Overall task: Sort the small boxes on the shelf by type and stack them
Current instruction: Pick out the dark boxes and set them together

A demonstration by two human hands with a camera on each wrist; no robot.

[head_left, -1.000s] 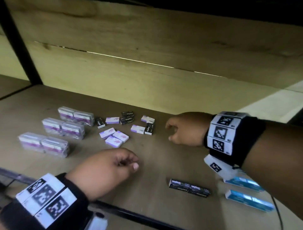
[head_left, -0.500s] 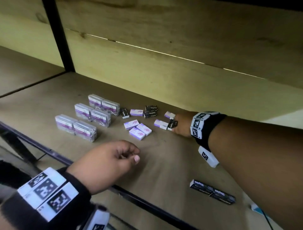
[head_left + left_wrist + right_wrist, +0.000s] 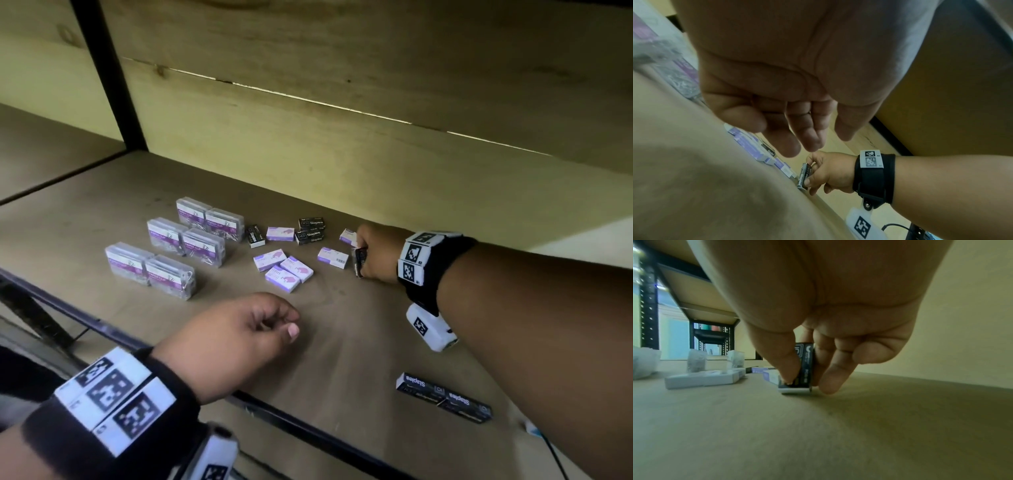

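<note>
Wooden shelf boards (image 3: 342, 335) with a plywood back panel are forming the setting. On this shelf, a black staples box (image 3: 806, 366) is being pinched on edge between the thumb and fingers of the right hand (image 3: 375, 253), its lower end touching the board. Just beside it, toward the left, a purple-and-white box (image 3: 333, 257) is lying flat, and another (image 3: 347, 237) is partly hidden behind the hand. Farther left, three purple-and-white boxes (image 3: 282, 270) are being kept in a tight cluster, with a fourth (image 3: 280, 233) behind them, between a black box standing on edge (image 3: 255, 236) and two black staples boxes (image 3: 310, 231) lying touching each other. Six clear paper clip cases (image 3: 178, 245) are being shown in three pairs at the far left. Two long black staples boxes (image 3: 443, 397) are lying end to end near the front edge, well apart from the rest. The left hand (image 3: 236, 339) is being held loosely curled above the board, gripping nothing.
</note>
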